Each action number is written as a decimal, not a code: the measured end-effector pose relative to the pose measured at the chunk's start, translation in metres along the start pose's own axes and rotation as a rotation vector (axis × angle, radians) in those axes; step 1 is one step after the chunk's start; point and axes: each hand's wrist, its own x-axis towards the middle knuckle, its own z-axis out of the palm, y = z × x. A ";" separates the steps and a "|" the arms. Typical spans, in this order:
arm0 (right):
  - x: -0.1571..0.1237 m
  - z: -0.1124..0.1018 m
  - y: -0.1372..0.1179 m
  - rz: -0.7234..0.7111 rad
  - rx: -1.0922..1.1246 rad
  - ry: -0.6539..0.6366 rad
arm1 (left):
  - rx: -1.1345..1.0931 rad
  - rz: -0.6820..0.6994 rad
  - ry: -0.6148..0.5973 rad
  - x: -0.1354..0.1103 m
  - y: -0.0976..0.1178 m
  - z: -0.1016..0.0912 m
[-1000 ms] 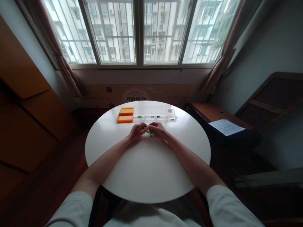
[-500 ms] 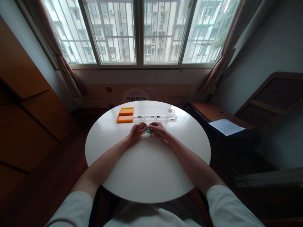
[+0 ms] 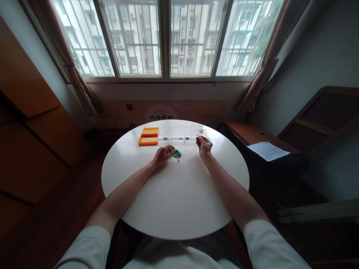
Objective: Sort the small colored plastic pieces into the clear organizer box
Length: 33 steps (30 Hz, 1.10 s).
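Note:
A small heap of tiny green, blue and yellow pieces (image 3: 176, 154) lies on the white round table (image 3: 174, 201). My left hand (image 3: 163, 154) rests at the heap's left edge, fingers curled; what they hold, if anything, is too small to make out. Over the front of the rightmost clear compartment, my right hand (image 3: 204, 145) has thumb and fingertips pinched together, and any piece between them cannot be made out. Behind the heap runs a row of clear lidded boxes (image 3: 173, 139), with a few green, blue and dark pieces inside. Part of the rightmost compartment is hidden by my right hand.
An orange open case (image 3: 148, 136) stands at the left end of the clear boxes. To the right, a paper sheet (image 3: 268, 151) lies on a brown wooden bench (image 3: 252, 132). Beyond the table, a printed cardboard box (image 3: 117, 112) stands under the barred window.
My right hand has moved right and slightly away from me, from the heap to the rightmost clear compartment. My left hand has stayed by the heap, which shows more fully now.

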 end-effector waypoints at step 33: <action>-0.053 0.009 0.005 -0.327 -1.075 -0.685 | -0.010 0.003 0.000 0.000 -0.001 -0.001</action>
